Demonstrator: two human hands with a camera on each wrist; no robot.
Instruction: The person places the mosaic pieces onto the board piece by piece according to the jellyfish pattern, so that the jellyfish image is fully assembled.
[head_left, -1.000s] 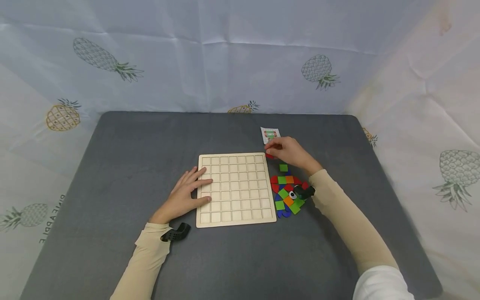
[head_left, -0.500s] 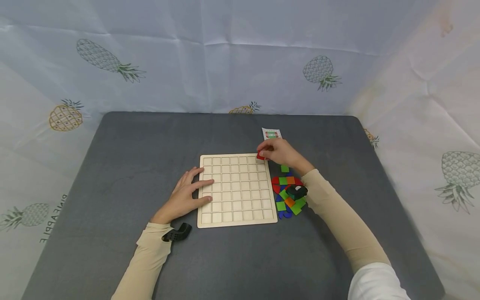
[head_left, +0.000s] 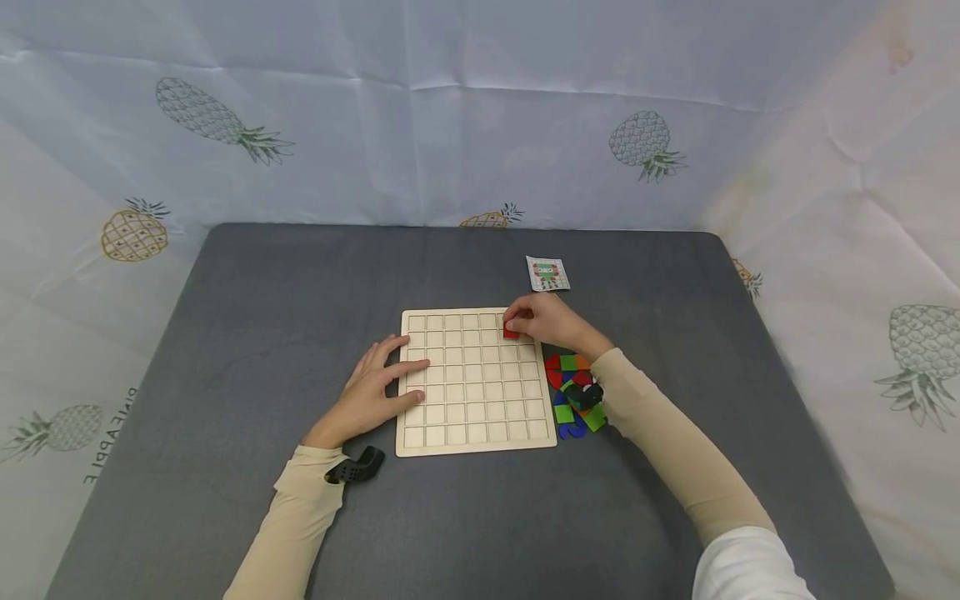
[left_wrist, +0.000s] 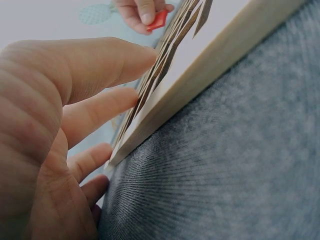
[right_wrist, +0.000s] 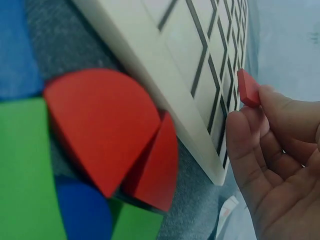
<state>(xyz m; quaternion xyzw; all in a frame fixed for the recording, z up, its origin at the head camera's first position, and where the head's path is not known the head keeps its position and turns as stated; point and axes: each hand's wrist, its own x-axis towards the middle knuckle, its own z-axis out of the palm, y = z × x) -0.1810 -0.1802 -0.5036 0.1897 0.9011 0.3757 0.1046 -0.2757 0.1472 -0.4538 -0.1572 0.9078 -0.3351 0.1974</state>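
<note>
A pale wooden grid board (head_left: 474, 383) lies on the dark table. My right hand (head_left: 553, 320) pinches a small red tile (head_left: 511, 330) between thumb and fingers, over the board's upper right cells. In the right wrist view the red tile (right_wrist: 248, 89) is tilted, one edge toward the grid. My left hand (head_left: 367, 398) rests with spread fingers on the board's left edge. Seen from the left wrist, the thumb and fingers (left_wrist: 110, 65) lie along the board's rim (left_wrist: 200, 85). Right of the board is a pile of coloured pieces, among them a red quarter-round piece (right_wrist: 105, 125).
A small printed card (head_left: 547, 273) with a grid pattern lies behind the right hand. Green tiles (head_left: 563, 414) and blue curved pieces (head_left: 572, 432) sit close to the board's right edge, partly under the right wrist's camera. A pineapple-print cloth (head_left: 375, 150) hangs behind the table.
My right hand has carried the red tile leftward from beside the board's upper right corner to over its cells, uncovering the card. The left hand stays on the board's left edge.
</note>
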